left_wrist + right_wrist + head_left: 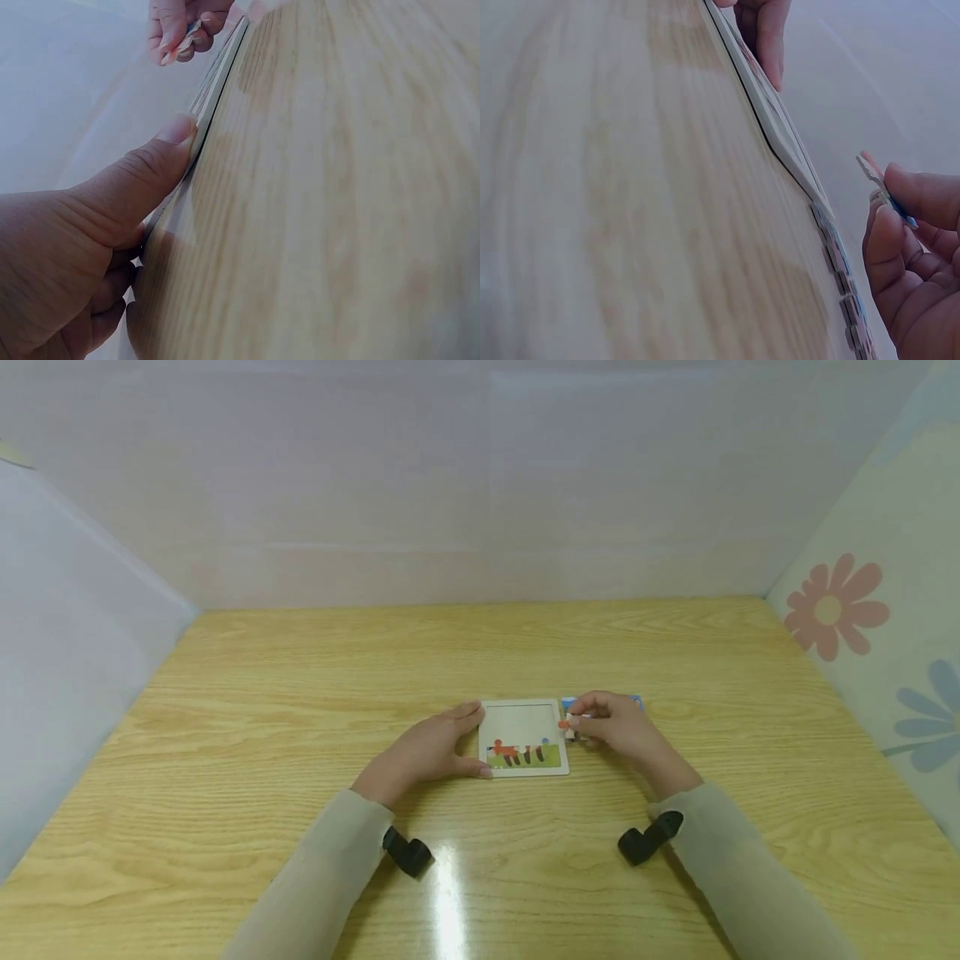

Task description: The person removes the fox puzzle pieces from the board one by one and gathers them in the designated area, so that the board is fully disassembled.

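Note:
A square puzzle tray [522, 702] with a pale rim lies on the table. Assembled pieces along its near side show a red and striped picture on green, while bare board shows above them. My left hand [431, 752] holds the tray's left side, the thumb at the near corner and the fingers at the far one. In the left wrist view the thumb [142, 161] presses on the rim. Just off the tray's right edge, my right hand [618, 727] pinches a small puzzle piece [871, 171] between thumb and fingers, raised above the table. Part of that piece is hidden by the fingers.
Several loose puzzle pieces [842, 274] lie in a row beside the tray, partly under my right hand; blue ones [637, 701] show past it. The wooden table [300, 677] meets a pale wall at the back and a flowered panel [832, 610] on the right.

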`<action>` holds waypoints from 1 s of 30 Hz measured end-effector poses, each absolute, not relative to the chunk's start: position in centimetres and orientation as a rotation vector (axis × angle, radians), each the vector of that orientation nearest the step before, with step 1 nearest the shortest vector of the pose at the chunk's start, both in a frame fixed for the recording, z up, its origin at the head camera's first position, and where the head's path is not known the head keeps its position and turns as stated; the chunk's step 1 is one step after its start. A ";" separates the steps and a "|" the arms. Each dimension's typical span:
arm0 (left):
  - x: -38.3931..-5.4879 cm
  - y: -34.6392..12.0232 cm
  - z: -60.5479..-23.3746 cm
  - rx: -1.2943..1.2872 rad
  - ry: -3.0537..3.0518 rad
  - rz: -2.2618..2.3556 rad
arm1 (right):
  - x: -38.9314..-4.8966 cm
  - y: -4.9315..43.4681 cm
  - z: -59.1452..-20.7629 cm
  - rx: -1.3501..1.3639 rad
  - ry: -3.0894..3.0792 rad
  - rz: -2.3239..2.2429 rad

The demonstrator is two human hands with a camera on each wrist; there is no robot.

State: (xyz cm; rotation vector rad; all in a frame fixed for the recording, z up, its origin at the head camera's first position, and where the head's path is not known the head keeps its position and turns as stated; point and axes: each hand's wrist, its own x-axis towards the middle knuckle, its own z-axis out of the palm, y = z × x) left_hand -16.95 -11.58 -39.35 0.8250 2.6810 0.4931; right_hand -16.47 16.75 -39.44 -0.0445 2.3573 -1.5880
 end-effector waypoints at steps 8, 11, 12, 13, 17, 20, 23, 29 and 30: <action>-17.0 -11.6 -39.4 0.832 2.679 0.492 | -16.1 18.0 -39.1 -0.049 2.379 -1.622; -17.0 -11.5 -39.5 0.837 2.682 0.490 | -16.0 18.4 -39.2 -0.018 2.367 -1.638; -17.0 -11.6 -39.5 0.836 2.683 0.490 | -15.9 18.5 -39.2 -0.013 2.367 -1.640; -17.0 -11.6 -39.5 0.836 2.684 0.490 | -15.9 18.6 -39.2 -0.007 2.366 -1.641; -17.0 -11.6 -39.5 0.833 2.681 0.495 | -15.7 19.1 -39.3 0.004 2.371 -1.637; -17.0 -11.6 -39.4 0.831 2.675 0.498 | -15.5 19.6 -39.3 0.014 2.361 -1.650; -16.9 -11.6 -39.4 0.830 2.674 0.500 | -15.4 20.0 -39.3 0.023 2.378 -1.646; -16.9 -11.5 -39.5 0.826 2.675 0.498 | -15.3 21.0 -39.4 0.058 2.454 -1.590; -16.9 -11.5 -39.5 0.825 2.676 0.497 | -15.3 21.2 -39.5 0.065 2.467 -1.573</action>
